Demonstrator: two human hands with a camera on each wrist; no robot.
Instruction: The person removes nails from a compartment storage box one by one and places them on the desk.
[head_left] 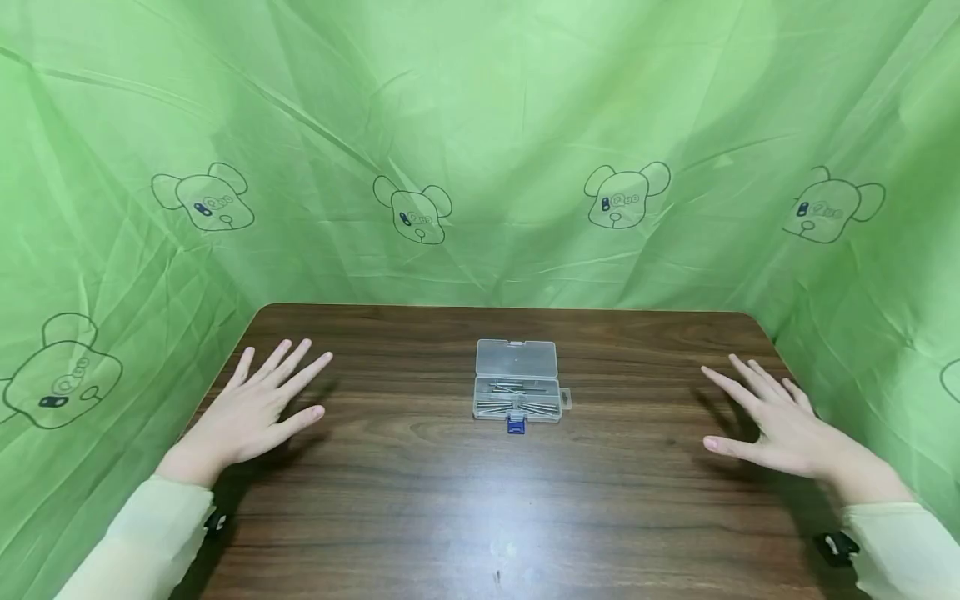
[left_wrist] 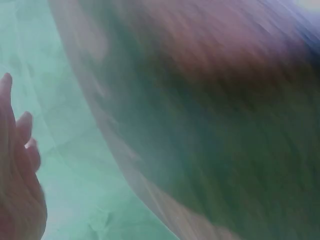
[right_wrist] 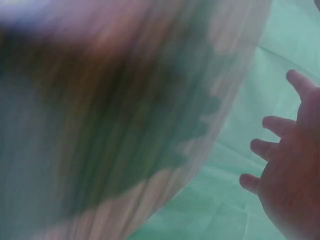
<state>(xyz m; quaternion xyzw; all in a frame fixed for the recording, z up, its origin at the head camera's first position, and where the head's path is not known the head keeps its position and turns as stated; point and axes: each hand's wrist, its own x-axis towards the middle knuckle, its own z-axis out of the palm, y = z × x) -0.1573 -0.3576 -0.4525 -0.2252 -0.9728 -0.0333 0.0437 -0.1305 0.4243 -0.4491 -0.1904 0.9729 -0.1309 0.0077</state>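
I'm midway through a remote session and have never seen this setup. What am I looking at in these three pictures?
There is no machine: you see a person's bare left hand and right hand, fingers spread, holding nothing. The widest picture looks forward and down from the head; the other two come from the left and right wrists, where the table looks blurred. On it lies an open clear plastic box with a blue latch and thin metal pieces inside. Green cloth hangs behind.

Pale sleeves (head_left: 142, 533) (faintly greenish), black wrist cameras (head_left: 837, 548).
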